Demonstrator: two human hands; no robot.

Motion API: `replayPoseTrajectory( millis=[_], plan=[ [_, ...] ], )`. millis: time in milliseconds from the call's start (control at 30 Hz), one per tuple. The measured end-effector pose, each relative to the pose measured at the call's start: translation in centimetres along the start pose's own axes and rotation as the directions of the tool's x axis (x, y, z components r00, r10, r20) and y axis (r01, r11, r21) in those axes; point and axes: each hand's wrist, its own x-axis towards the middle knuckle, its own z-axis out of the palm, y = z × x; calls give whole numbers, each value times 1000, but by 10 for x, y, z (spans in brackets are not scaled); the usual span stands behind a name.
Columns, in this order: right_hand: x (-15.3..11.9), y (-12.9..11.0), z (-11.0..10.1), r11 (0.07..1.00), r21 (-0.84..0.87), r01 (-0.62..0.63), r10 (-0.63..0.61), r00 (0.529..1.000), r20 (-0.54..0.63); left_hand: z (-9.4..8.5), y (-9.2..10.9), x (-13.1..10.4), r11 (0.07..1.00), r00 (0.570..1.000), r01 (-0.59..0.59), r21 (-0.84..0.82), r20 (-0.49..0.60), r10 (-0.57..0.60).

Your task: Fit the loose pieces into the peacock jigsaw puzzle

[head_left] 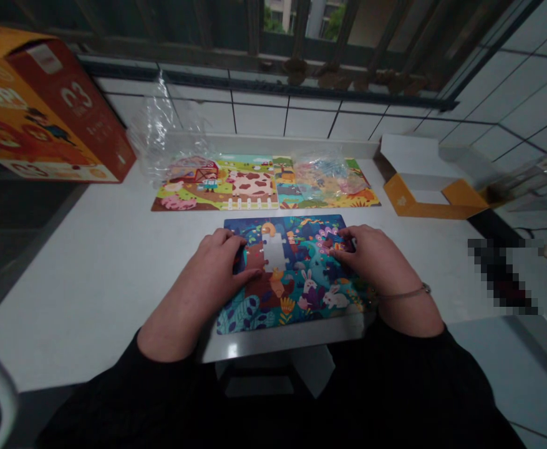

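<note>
A jigsaw puzzle (310, 293) of a blue night forest with rabbits and a bear lies flat on the white counter before me. One gap (274, 252) in its upper left part shows pale backing. My left hand (219, 265) rests on the puzzle's left side, thumb and fingers apart, holding nothing. At the upper right of the puzzle, my right hand (369, 249) pinches a dark puzzle piece (341, 242) between thumb and fingers. The piece is just over the picture; whether it touches the puzzle I cannot tell.
Behind lie a farm puzzle (249, 184) with a cow and a second bright puzzle (292, 196), partly under clear plastic (329, 174). More plastic wrap (161, 131) stands left of them. An orange box (67, 112) is at left, an opened yellow-white box (423, 202) at right.
</note>
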Motion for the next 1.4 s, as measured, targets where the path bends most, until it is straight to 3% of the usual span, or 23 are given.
replayPoseTrajectory(
  millis=[233, 467, 633, 767, 933, 1100, 1400],
  plan=[
    [1, -13, -1, 991, 113, 69, -64, 997, -43, 1, -1, -1, 1000, 1000, -18, 6, -10, 18],
    [-16, -84, 5, 966, 203, 158, -154, 987, -37, 3, -2, 0, 1000, 1000, -11, 9, -6, 11],
    [-27, -122, 15, 979, 168, 118, -119, 993, -2, 5, -4, 0, 999, 1000, -30, 22, -6, 30],
    [-27, -123, 19, 981, 168, 97, -100, 995, 8, 2, 1, -1, 999, 1000, -19, 44, 10, 18],
    [-26, -119, 17, 954, 251, 165, -184, 981, 57, -1, 4, -1, 999, 1000, -14, 36, 9, 13],
    [-25, -118, 12, 947, 217, 236, -254, 965, 63, -2, 5, -1, 1000, 1000, -4, 26, 15, 4],
    [-20, -112, 8, 891, 172, 420, -435, 899, 55, -3, 6, -2, 1000, 999, -5, 29, 32, 4]
  ],
)
